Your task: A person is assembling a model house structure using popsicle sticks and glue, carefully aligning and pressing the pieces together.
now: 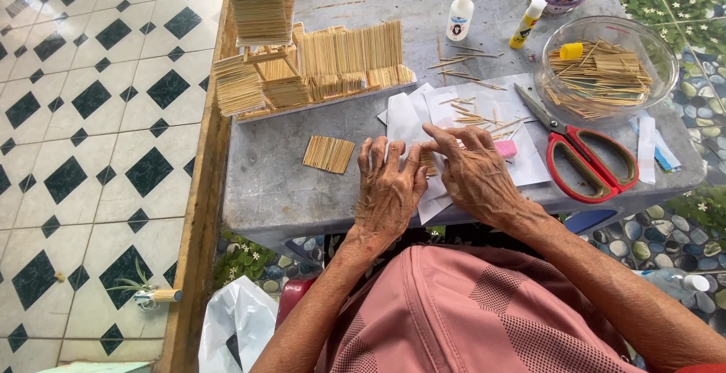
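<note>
At the far left of the grey table (280,184), a model house of thin pale wooden sticks (302,63) stands on a flat board, with walls and roof panels already up, so much of the building looks done. Nearer the person lies a small finished flat panel of sticks glued side by side (328,154), set apart and ready.

The left hand (389,188) lies flat, fingers spread and pressing down on white paper sheets (469,116). Just beside it, the right hand (473,169) has its fingertips drawn together, pressing on a small partly made row of sticks (428,163) between the two hands; this panel appears to be still in the making. A pink block (507,148) peeks out by the right fingers.

Loose sticks (476,116) lie scattered on the paper, unused. Behind them stand a white glue bottle (460,12) and a yellow-capped glue bottle (527,24). To the right lie red-handled scissors (586,154), and a clear round bowl (605,71) holds plenty more sticks, suggesting a good deal of panel work remains.
</note>
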